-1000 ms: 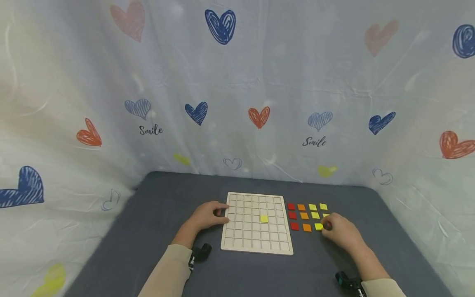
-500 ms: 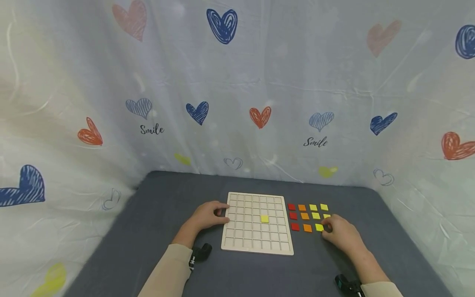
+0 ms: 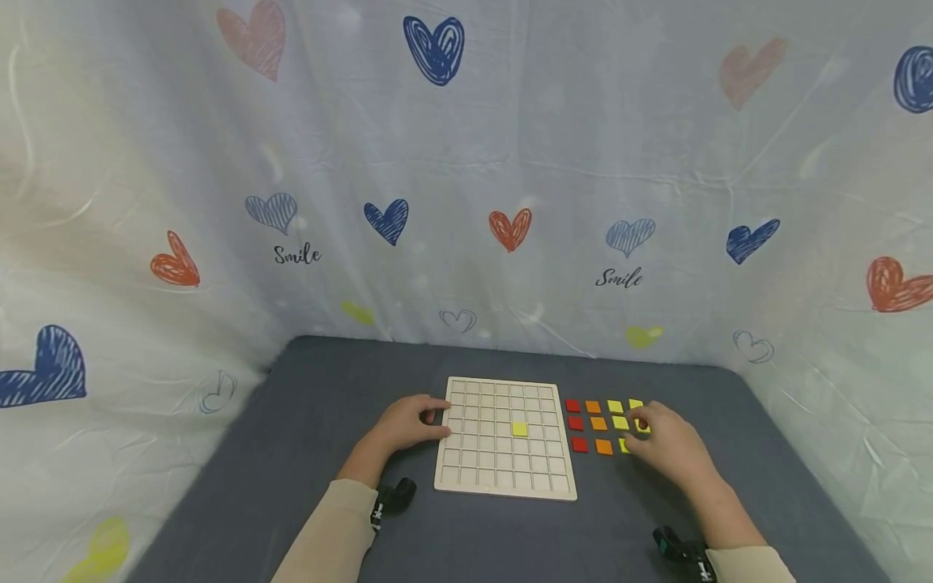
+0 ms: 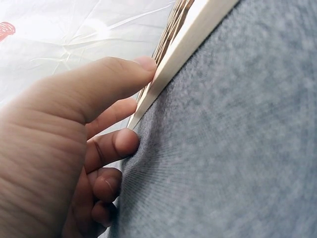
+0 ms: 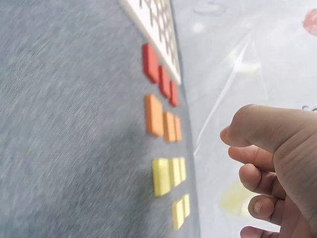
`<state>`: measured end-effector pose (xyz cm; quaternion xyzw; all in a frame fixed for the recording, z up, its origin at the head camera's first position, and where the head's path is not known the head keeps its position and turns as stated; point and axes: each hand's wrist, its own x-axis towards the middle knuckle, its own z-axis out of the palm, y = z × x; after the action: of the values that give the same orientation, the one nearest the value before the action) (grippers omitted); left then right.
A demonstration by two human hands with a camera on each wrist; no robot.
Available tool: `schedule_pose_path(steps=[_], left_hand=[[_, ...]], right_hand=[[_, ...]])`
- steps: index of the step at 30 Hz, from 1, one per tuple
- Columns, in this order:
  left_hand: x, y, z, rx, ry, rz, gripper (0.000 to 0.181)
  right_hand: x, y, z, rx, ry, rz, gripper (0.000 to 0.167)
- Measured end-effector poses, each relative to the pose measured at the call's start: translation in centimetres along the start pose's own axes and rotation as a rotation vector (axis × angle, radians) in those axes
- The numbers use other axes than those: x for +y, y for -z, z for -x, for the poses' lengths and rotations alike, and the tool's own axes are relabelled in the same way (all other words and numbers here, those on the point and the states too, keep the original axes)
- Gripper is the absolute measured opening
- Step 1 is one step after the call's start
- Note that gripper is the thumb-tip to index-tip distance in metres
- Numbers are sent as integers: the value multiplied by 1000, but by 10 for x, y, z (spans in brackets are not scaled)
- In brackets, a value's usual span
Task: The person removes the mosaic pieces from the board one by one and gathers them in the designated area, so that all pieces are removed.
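A pale wooden grid board lies flat on the dark grey cloth, with one yellow square tile in a cell right of its middle. My left hand rests at the board's left edge. In the left wrist view, the thumb touches the rim, fingers loosely bent below. My right hand hovers over loose yellow tiles, thumb and index apart. Nothing shows between its fingers in the right wrist view. It partly covers the nearest yellow tile and one in the right column.
Between the yellow tiles and the board stand a column of red tiles and one of orange tiles. Behind the grey table hangs a white curtain printed with hearts. Each wrist wears a black camera.
My right hand has lifted from the nearest yellow tile and shifted slightly away from me, its thumb and index parting wider. My left hand and the board stay where they were.
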<state>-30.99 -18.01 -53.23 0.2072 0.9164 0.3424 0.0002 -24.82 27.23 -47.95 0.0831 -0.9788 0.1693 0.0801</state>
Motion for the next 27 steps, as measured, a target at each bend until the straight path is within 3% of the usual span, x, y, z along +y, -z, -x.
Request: schedule_pose_path(steps=[15,27], left_hand=[[-1,0,0,-2,-4,-5,53],[2,1,0,3,4,-5,52]], right_hand=[[-48,3,-20,20,34,-59,36],[-82,-8,-37,1,102,-94,34]])
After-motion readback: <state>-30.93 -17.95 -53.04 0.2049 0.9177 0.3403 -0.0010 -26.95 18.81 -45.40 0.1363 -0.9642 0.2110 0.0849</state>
